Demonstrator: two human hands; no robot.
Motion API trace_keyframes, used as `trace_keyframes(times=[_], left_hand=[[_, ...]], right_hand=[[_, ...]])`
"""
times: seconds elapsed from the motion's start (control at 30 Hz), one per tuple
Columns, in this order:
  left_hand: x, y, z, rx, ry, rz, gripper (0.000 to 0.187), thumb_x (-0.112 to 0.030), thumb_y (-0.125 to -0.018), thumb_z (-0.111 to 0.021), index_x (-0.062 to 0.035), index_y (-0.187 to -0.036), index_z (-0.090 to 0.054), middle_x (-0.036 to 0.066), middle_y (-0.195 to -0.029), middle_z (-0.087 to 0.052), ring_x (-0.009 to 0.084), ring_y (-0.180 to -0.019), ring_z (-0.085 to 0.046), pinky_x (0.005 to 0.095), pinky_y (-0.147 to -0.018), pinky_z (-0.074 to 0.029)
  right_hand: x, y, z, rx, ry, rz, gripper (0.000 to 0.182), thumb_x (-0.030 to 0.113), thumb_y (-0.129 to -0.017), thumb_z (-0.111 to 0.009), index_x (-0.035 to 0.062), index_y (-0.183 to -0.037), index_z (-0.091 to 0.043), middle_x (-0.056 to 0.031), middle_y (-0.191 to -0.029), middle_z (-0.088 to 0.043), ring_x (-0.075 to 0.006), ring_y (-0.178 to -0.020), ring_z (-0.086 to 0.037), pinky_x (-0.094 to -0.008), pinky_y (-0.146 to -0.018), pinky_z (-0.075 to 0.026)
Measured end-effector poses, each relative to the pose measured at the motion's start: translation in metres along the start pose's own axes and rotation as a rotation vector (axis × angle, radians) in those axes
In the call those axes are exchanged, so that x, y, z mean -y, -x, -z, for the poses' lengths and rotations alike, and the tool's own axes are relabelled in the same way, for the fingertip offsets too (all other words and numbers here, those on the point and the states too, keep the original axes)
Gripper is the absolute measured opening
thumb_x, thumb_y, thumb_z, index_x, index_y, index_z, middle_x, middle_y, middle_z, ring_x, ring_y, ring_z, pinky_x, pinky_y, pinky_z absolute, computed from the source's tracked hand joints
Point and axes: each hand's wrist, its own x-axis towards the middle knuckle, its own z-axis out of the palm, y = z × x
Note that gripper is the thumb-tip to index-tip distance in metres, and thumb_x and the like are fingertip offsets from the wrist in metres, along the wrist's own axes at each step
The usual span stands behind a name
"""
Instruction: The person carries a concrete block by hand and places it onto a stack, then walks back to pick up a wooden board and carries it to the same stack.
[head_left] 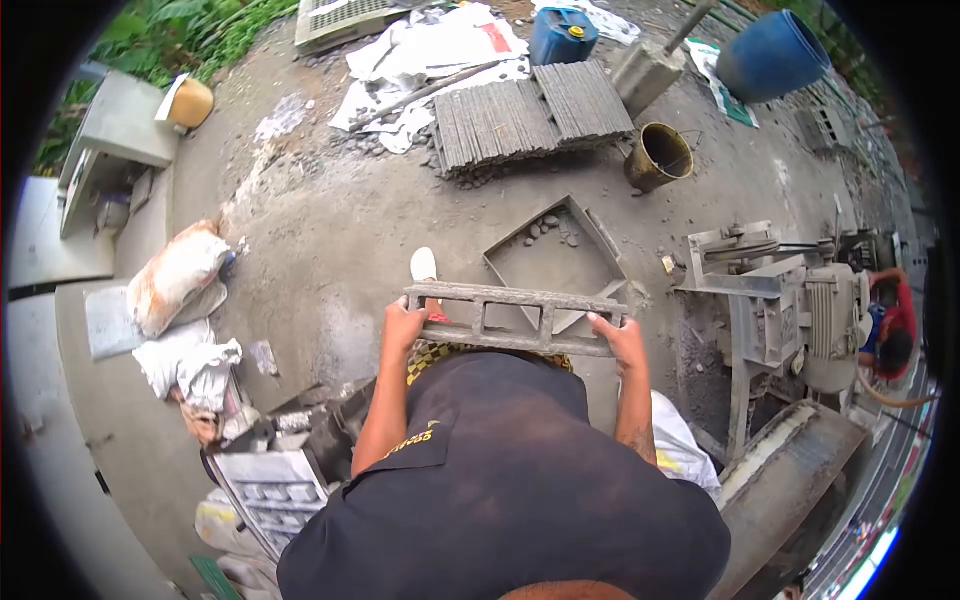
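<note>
A long grey hollow block (515, 297), with three openings showing, is held level in front of the body. My left hand (403, 325) is closed round its left end, and my right hand (620, 338) grips the right end, with the thumb at the end opening. Below and beyond the block, a square metal frame (497, 262) lies on the ground with several stones (545, 226) inside its far corner. One white shoe (424, 264) shows just past the block's left end.
Stacked grey slabs (500, 122) lie ahead, beside a dirty bucket (660, 157). A machine (775, 300) stands at the right, with another person (893, 325) behind it. Filled sacks (180, 275) lie at the left. Blue barrel (768, 60) at the far right.
</note>
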Motion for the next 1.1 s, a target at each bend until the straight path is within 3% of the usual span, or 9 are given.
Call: trace_keyframes(times=[0.1,0.13,0.3,0.43,0.53,0.6,0.73,0.87,1.1], left_hand=[[-0.004,-0.096,0.008,0.111,-0.174,-0.035,0.034,-0.007,-0.062,-0.063,0.0047,-0.093,-0.056,0.006,-0.076,-0.059,0.0126,-0.066,-0.052,0.0269,-0.058,-0.043],[-0.003,-0.126,0.009,0.105,-0.315,-0.114,0.057,-0.017,-0.059,-0.067,0.0036,-0.109,-0.049,0.019,-0.086,-0.061,0.0237,-0.076,-0.061,0.0330,-0.067,-0.047],[-0.075,-0.216,0.029,0.299,-0.526,-0.235,0.068,-0.019,-0.062,-0.064,0.0007,-0.121,-0.037,0.025,-0.098,-0.057,0.0324,-0.092,-0.057,0.0361,-0.078,-0.044],[-0.134,-0.254,0.024,0.295,-0.675,-0.311,0.068,-0.019,-0.062,-0.063,0.0006,-0.122,-0.037,0.025,-0.101,-0.055,0.0342,-0.097,-0.054,0.0367,-0.082,-0.043],[-0.159,-0.267,0.012,0.200,-0.737,-0.354,0.059,-0.019,-0.061,-0.064,0.0012,-0.113,-0.045,0.024,-0.096,-0.057,0.0342,-0.092,-0.056,0.0371,-0.077,-0.044],[-0.172,-0.279,0.003,0.315,-0.715,-0.299,0.049,-0.020,-0.059,-0.065,0.0022,-0.101,-0.051,0.023,-0.088,-0.059,0.0345,-0.085,-0.058,0.0384,-0.072,-0.046],[-0.166,-0.315,-0.026,0.276,-0.840,-0.296,0.030,-0.012,-0.058,-0.060,-0.0009,-0.086,-0.058,0.019,-0.078,-0.061,0.0330,-0.078,-0.059,0.0382,-0.068,-0.046],[-0.165,-0.372,-0.069,0.371,-0.923,-0.131,0.032,-0.011,-0.056,-0.059,-0.0030,-0.087,-0.062,0.020,-0.076,-0.061,0.0316,-0.074,-0.061,0.0384,-0.065,-0.046],[-0.115,-0.554,-0.167,0.457,-0.897,-0.189,0.042,-0.019,-0.063,-0.064,-0.0068,-0.103,-0.058,0.021,-0.091,-0.060,0.0339,-0.089,-0.057,0.0382,-0.077,-0.045]], right_hand=[[0.013,-0.016,-0.040,-0.178,-0.067,-0.071,0.034,0.028,-0.065,-0.072,0.0020,-0.084,-0.058,-0.0035,-0.071,-0.057,-0.0117,-0.064,-0.051,-0.0248,-0.061,-0.039],[0.019,-0.021,-0.057,-0.199,-0.073,-0.068,0.034,0.028,-0.065,-0.072,0.0020,-0.084,-0.058,-0.0035,-0.071,-0.057,-0.0117,-0.064,-0.051,-0.0248,-0.061,-0.039],[0.026,-0.033,-0.108,-0.306,-0.188,-0.150,0.040,0.025,-0.065,-0.072,-0.0017,-0.091,-0.058,-0.0070,-0.081,-0.059,-0.0141,-0.072,-0.054,-0.0276,-0.067,-0.042],[0.029,-0.050,-0.142,-0.341,-0.285,-0.158,0.039,0.025,-0.065,-0.072,-0.0040,-0.086,-0.057,-0.0083,-0.080,-0.058,-0.0160,-0.073,-0.053,-0.0297,-0.070,-0.042],[0.017,-0.065,-0.151,-0.355,-0.269,-0.211,0.043,0.027,-0.064,-0.072,-0.0069,-0.084,-0.056,-0.0089,-0.080,-0.057,-0.0155,-0.073,-0.052,-0.0295,-0.071,-0.041],[0.014,-0.079,-0.156,-0.401,-0.365,-0.170,0.030,0.025,-0.069,-0.069,0.0019,-0.085,-0.059,-0.0051,-0.080,-0.059,-0.0132,-0.074,-0.054,-0.0284,-0.071,-0.041],[0.041,-0.098,-0.158,-0.388,-0.417,-0.317,0.043,0.023,-0.066,-0.071,-0.0031,-0.096,-0.055,-0.0102,-0.095,-0.057,-0.0183,-0.087,-0.053,-0.0298,-0.080,-0.039],[0.042,-0.138,-0.170,-0.456,-0.518,-0.447,0.051,0.018,-0.066,-0.071,-0.0097,-0.104,-0.050,-0.0090,-0.095,-0.057,-0.0161,-0.087,-0.052,-0.0283,-0.079,-0.039],[-0.015,-0.302,-0.219,-0.475,-0.883,-0.567,0.052,-0.003,-0.063,-0.068,-0.0058,-0.110,-0.047,-0.0115,-0.110,-0.052,-0.0205,-0.099,-0.050,-0.0308,-0.088,-0.036]])
